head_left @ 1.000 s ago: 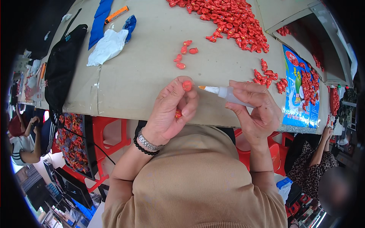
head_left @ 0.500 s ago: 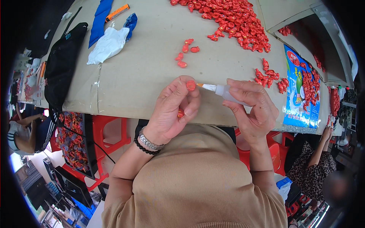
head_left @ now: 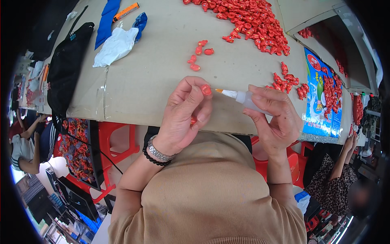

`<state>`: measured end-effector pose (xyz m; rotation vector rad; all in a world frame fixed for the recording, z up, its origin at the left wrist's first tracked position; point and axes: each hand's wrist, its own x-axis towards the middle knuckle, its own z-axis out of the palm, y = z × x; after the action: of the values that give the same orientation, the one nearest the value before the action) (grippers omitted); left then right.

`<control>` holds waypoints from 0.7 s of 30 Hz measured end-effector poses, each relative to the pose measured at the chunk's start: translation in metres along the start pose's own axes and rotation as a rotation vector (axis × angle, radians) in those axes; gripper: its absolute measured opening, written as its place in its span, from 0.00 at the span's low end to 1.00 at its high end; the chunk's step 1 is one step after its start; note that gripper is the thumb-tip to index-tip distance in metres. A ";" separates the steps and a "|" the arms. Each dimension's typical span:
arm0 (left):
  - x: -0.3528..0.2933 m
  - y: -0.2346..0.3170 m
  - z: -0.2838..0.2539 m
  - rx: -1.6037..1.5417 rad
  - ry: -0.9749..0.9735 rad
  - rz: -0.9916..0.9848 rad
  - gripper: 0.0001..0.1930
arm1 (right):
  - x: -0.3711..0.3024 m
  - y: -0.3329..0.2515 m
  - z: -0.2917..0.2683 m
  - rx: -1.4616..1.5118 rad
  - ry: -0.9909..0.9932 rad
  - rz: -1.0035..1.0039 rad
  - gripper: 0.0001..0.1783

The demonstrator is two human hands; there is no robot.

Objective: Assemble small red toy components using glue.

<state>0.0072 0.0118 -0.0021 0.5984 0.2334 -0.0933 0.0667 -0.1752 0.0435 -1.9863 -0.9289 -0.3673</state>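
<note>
Between thumb and forefinger, my left hand (head_left: 185, 107) pinches a small red plastic piece (head_left: 206, 90). A second red piece (head_left: 193, 120) shows in the curled fingers of that same hand. My right hand (head_left: 278, 112) grips a translucent squeeze bottle (head_left: 250, 101) with a white neck and a thin amber tip. The bottle lies nearly level, its tip pointing left at the pinched piece with a small gap between. Beyond my hands, several loose red pieces (head_left: 195, 67) lie on the table (head_left: 150, 89).
A big heap of red figures (head_left: 256, 24) covers the far right. Smaller red figures (head_left: 286, 81) lie nearer, beside a blue printed sheet (head_left: 321, 118) bearing more. At left are a white bag (head_left: 118, 46), an orange tube (head_left: 126, 13) and a black bag (head_left: 67, 73). Other people sit at both sides.
The bottle in my right hand has drawn back to the right, so its tip has come away from the red piece. My left hand has turned slightly, still pinching it.
</note>
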 end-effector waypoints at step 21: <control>-0.002 -0.001 0.001 0.209 0.019 0.270 0.08 | -0.001 0.002 0.003 -0.004 0.029 -0.034 0.16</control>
<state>0.0055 0.0105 -0.0017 0.8335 0.1608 0.1506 0.0674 -0.1743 0.0401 -1.9658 -0.9450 -0.4157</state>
